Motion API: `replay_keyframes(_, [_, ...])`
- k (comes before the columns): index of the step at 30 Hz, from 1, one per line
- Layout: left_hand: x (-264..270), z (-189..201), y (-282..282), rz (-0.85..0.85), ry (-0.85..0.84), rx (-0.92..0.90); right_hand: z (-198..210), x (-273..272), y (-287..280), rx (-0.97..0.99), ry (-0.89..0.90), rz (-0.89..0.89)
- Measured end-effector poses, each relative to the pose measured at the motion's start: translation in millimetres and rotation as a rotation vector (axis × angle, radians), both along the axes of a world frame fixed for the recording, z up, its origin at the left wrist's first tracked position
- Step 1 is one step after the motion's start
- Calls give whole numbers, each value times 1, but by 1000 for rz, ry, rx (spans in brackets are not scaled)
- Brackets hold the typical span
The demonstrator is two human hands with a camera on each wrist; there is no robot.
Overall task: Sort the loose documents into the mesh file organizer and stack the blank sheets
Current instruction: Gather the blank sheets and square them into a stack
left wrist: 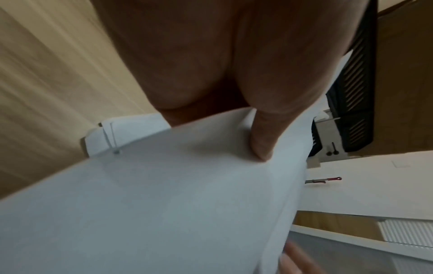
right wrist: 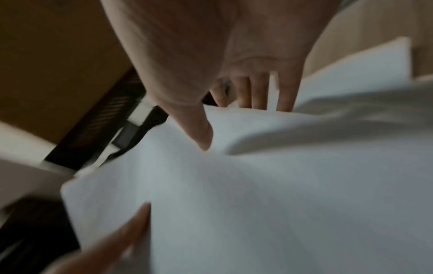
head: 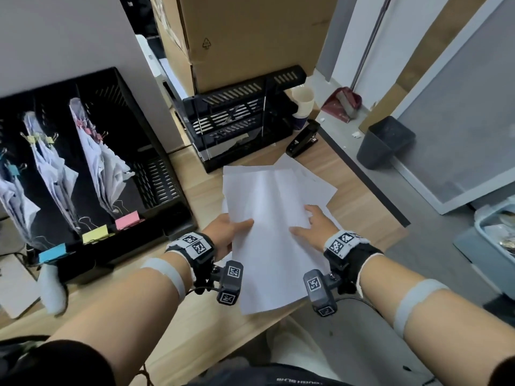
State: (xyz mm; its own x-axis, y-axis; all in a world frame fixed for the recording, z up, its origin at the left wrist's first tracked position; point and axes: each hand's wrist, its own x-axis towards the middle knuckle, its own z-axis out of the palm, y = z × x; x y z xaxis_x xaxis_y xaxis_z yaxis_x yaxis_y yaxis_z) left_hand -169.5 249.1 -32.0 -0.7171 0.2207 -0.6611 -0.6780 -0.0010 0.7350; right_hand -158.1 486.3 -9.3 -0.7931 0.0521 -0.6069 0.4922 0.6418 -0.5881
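1. L hand [head: 223, 231] pinches the top blank sheet [head: 267, 227] at its left edge: thumb on top, fingers presumably under. L wrist view confirms the thumb [left wrist: 262, 137] bearing down on the paper.
2. R hand [head: 315, 224] lies flat on the same sheet, fingers spread & straight, gripping nothing. Reads as pressing/steadying while L sets the angle.
3. Why held so, my guess: squaring this sheet to the loose blank sheets [head: 306, 179] fanned underneath on the desk [head: 200, 196], i.e. the stacking step.
4. Top sheet's long axis runs near-to-far from the person, far end leaning slightly left. Near end overhangs the desk edge, toward the lap.
5. Lower sheets splay right at the far end, not aligned w/ the top one. Stack not yet tidy.
6. Mesh file organizer [head: 156, 162] sits at left, well apart from the hands. Three of its slots hold clipped docs, w/ blue [head: 53, 253], yellow [head: 94, 234] & pink [head: 127, 219] tabs in front. Sorting part looks mostly done.
7. Behind the sheets: black stacked tray [head: 237, 118], stapler [head: 303, 137], paper cups [head: 302, 107].
8. R wrist view blurred; finger detail there is poor.
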Motion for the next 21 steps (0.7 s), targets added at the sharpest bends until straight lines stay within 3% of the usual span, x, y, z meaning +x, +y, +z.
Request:
replay_keyframes(3, [-2,-15,11,-39,4,-136,-17,2,22,-49,-67,-86])
replay_keyframes(8, [-16,-50,29,-154,87,-586,-46,-4,52,176,-77,-123])
replay_keyframes(11, [-22,-55,42,-137,-18,-621,-58,-13,56,364,-109,-76])
replay_keyframes(14, [-32,-51,55,-210,-119,-663,-58,-23,57,312,-120,-117])
replay_keyframes(17, [-39,-42,60,-368,-153,-757,-59,-34,65,218,-250,-101])
replay_keyframes(21, [-43,-44,55,-321,-72,-709,-72,-42,77,166,-306,-45])
